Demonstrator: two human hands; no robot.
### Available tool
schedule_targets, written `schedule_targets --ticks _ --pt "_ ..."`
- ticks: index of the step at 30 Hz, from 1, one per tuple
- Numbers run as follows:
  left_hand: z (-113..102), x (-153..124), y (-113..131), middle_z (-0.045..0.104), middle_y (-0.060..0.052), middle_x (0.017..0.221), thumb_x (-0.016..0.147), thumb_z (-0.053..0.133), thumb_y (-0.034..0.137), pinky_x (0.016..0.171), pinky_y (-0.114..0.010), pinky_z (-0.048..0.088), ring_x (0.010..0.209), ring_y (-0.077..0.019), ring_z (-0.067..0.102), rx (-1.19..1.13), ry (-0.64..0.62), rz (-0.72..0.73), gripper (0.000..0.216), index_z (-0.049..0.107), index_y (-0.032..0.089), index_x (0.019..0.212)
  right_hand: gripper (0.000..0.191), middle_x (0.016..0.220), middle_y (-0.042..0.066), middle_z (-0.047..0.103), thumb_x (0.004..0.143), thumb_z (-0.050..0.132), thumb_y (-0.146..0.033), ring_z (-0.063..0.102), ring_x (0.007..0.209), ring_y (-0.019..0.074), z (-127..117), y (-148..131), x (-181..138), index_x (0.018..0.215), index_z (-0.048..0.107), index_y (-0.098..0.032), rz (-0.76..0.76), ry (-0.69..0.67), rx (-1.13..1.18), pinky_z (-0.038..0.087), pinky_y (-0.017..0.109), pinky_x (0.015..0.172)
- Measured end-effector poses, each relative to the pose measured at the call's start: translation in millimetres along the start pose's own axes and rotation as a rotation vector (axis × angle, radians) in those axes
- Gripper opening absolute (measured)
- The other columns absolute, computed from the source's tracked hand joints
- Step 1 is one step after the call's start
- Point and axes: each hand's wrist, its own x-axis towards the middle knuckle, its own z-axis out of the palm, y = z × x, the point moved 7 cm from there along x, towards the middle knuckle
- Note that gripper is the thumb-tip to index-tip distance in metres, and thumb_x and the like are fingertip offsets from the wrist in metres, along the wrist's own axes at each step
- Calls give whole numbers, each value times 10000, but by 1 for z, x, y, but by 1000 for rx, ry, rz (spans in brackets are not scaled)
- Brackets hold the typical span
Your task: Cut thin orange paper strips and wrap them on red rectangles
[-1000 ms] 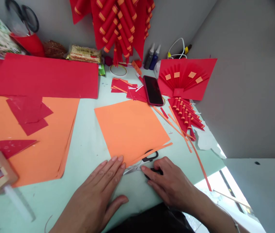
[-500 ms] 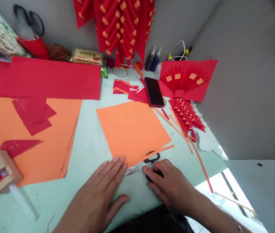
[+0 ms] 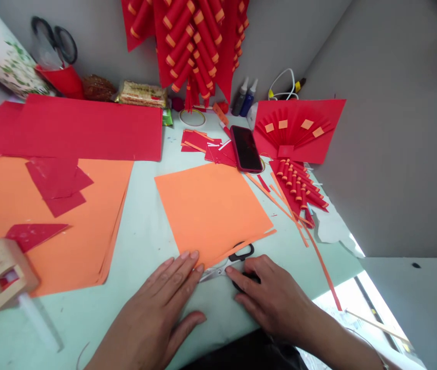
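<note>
An orange paper sheet [image 3: 210,210] lies flat in the middle of the table. Along its near edge runs a thin orange strip [image 3: 254,238], its right end apart from the sheet. My left hand [image 3: 160,303] lies flat, fingers stretched, with its fingertips on the sheet's near corner. Scissors [image 3: 218,271] with black handles lie beside that edge, blades pointing left toward my left fingertips. Curled over the lower handle loop is my right hand [image 3: 272,293], its index fingertip close to the pivot. That loop is partly hidden beneath the fingers.
A phone [image 3: 246,149] lies behind the sheet. Paper strips [image 3: 280,205] and a red firecracker ornament [image 3: 299,185] are to the right. At left are orange sheets [image 3: 106,221], red sheets [image 3: 98,128] and a glue gun [image 3: 2,277]. A larger ornament [image 3: 191,46] hangs at the back.
The view has shifted slightly, so the table things sit a little lower and farther right. Both hands, the sheet and the scissors keep nearly the same positions.
</note>
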Motion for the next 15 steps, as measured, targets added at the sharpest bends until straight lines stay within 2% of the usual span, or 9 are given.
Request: schedule_targets --ticks 10,15 --pt "4 -1 -1 494 -93 1486 920 542 531 1064 -396 479 1322 -249 525 -34 -16 -25 644 437 186 1453 386 989 112 568 983 421 -180 486 825 230 1 -1 -2 1360 502 -158 -29 -8 -45 443 351 701" --pt "4 0 0 490 -94 1488 923 533 537 1059 -393 484 1320 -247 527 -19 -11 -19 654 423 182 1461 397 983 109 560 982 440 -204 486 837 232 2 2 -4 1373 501 -175 -5 20 -8 455 366 723"
